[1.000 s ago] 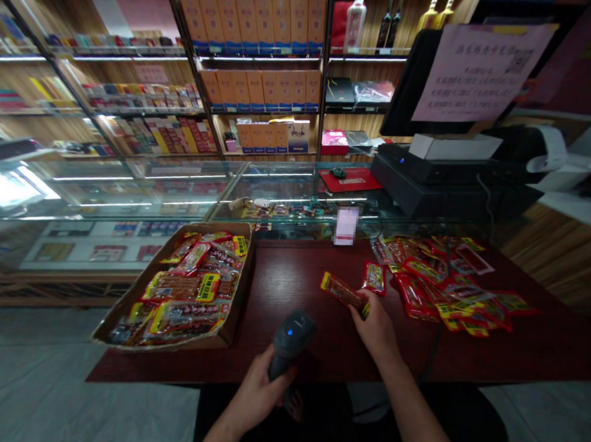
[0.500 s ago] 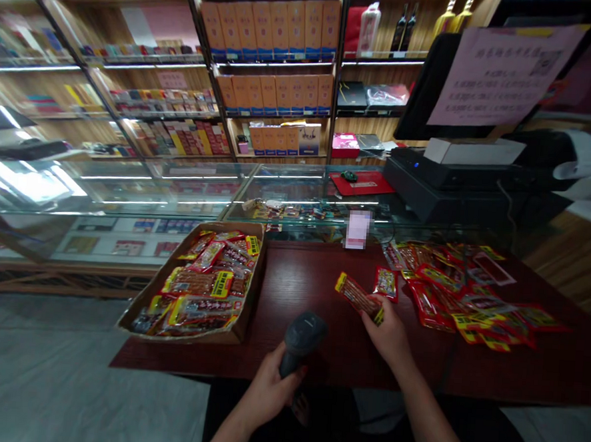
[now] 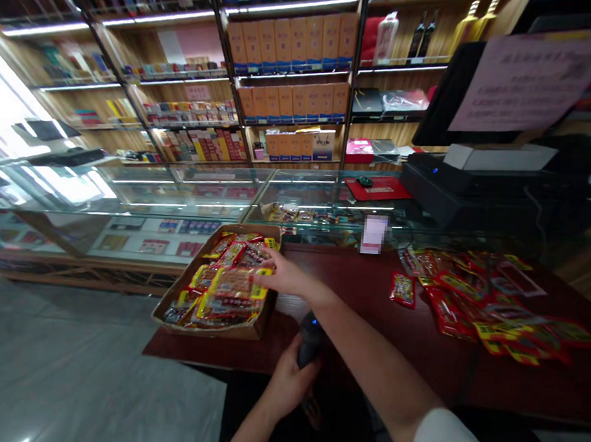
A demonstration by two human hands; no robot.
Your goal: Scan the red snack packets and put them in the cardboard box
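Observation:
My left hand (image 3: 292, 379) is wrapped round the handle of a dark barcode scanner (image 3: 310, 338), which has a small blue light on its head. My right arm reaches across above the scanner. Over the right side of a cardboard box (image 3: 264, 326), my right hand (image 3: 283, 273) has its fingers spread, its thumb by the yellow end of a snack packet (image 3: 234, 282). That clear packet of brown sticks lies on top of other red and yellow packets in the box. A small red packet (image 3: 402, 289) lies on the table.
On the right of the dark red table (image 3: 356, 285) is a loose pile of snack packets (image 3: 475, 302). Behind stand a glass display counter (image 3: 201, 195), a small card stand (image 3: 373, 235) and a monitor (image 3: 443, 97) above a black cash drawer (image 3: 487, 199).
My right hand has carried the snack packet left from the table's middle to the box, where its fingers are now spread. My left hand keeps the scanner. The view has shifted slightly left.

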